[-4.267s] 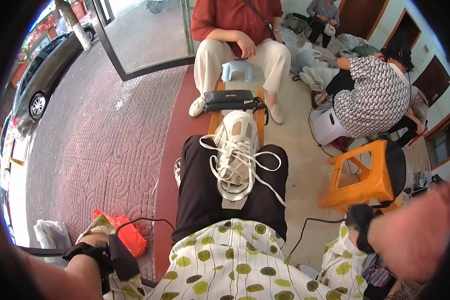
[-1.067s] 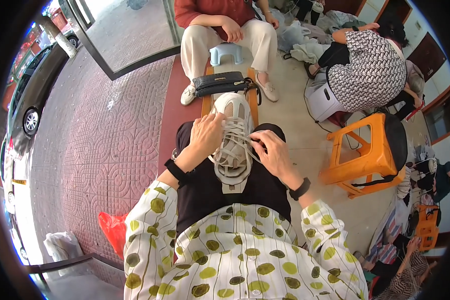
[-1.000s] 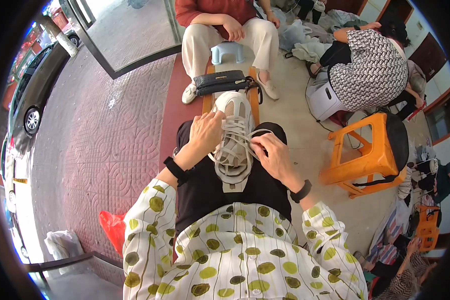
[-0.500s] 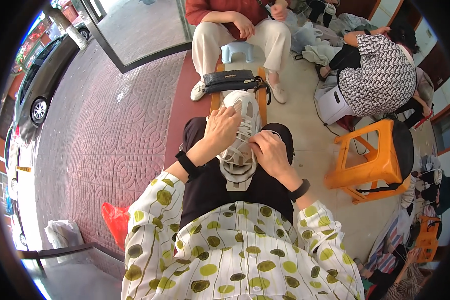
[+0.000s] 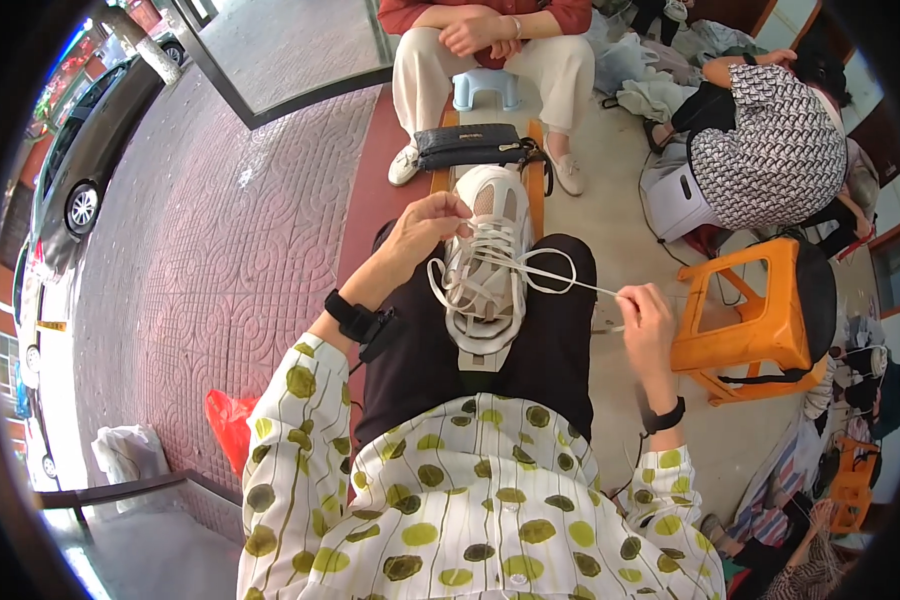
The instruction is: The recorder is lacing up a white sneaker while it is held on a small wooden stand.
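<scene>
Head view: white sneaker (image 5: 483,262) between the knees (image 5: 576,325), toe pointing away. White lace (image 5: 596,288) crosses the forefoot in rows; loops hang loose, no finished bow evident — judged partly laced, tying outstanding. Right hand (image 5: 650,322): fingers pinch stretched lace. Left hand (image 5: 425,230): fingers bent at the shoe's edge — grip cannot be told.
</scene>
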The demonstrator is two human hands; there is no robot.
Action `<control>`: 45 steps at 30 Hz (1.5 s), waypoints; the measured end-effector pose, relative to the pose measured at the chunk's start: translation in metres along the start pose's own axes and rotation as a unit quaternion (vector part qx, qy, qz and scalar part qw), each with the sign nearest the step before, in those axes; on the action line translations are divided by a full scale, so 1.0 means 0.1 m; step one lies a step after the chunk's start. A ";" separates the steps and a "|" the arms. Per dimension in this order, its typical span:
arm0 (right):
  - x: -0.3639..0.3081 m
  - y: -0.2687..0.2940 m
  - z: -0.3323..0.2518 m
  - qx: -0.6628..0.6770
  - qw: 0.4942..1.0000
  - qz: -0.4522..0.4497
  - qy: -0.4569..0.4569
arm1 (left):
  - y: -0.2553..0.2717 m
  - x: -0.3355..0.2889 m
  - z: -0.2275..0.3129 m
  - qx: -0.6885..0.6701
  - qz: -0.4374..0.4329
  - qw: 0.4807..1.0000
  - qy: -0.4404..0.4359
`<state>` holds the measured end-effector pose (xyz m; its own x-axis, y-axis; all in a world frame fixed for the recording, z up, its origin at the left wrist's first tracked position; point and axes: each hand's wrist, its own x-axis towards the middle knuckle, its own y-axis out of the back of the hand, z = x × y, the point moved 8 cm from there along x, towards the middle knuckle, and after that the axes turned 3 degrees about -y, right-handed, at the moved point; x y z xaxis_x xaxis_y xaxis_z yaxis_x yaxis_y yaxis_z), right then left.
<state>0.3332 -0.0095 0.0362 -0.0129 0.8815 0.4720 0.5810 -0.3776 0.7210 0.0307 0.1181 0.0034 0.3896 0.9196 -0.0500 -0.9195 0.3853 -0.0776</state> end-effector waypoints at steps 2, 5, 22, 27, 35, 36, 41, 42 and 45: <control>-0.08 0.01 0.19 -0.002 0.999 0.007 -0.039 | -0.02 -0.07 -0.07 0.011 0.001 1.000 0.007; -0.24 0.04 0.45 -0.002 0.995 0.020 -0.094 | -0.04 -0.10 -0.14 0.012 -0.008 1.000 0.007; -0.91 0.29 0.55 0.041 0.967 -0.140 -0.208 | -0.26 -0.37 0.07 0.320 -0.005 0.933 -0.167; -1.05 0.13 0.80 0.078 0.932 -0.266 -0.234 | -0.31 -0.55 0.06 0.297 0.026 0.938 -0.178; 0.38 -0.55 -0.28 0.240 0.942 -0.198 -0.125 | -0.72 -0.81 0.08 0.553 0.080 0.802 -0.211; 0.51 -0.68 -0.37 0.217 0.953 -0.190 -0.093 | -0.75 -0.80 0.07 0.566 0.081 0.795 -0.204; 0.78 -1.20 -0.63 0.086 0.967 -0.238 -0.020 | -0.81 -0.83 0.08 0.586 0.083 0.768 -0.247; 0.78 -1.26 -0.68 0.057 0.969 -0.241 0.013 | -0.83 -0.83 0.13 0.574 0.084 0.768 -0.271; 0.76 -1.28 -0.76 0.039 0.970 -0.230 0.062 | -0.85 -0.84 0.22 0.539 0.098 0.782 -0.297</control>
<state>0.1959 0.0843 0.0179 -0.3808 0.9088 0.1705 0.5498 0.0742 0.8320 0.0749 0.0103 0.0364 0.4376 0.7187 0.5404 -0.5937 -0.2204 0.7739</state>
